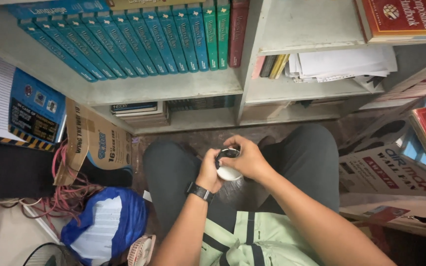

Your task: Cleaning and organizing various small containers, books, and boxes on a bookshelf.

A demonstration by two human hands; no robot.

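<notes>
White, rounded plastic device with a black top [228, 167] sits mid-frame above the lap. Left hand [209, 171] has its grip closed around it; right hand [249, 158] pinches its top. Nothing detached yet.

Blue books [139, 42] on shelf [173, 86], cardboard box [97, 143], pink cables [70, 194]

Hands [208, 172]: two, both on one white object [229, 172]
Wristwatch [200, 192]: one
Teal books [139, 42] on the top shelf [163, 88]: about twelve
Cardboard boxes [97, 143] below that shelf: two
Blue bag [102, 221]: one
</notes>
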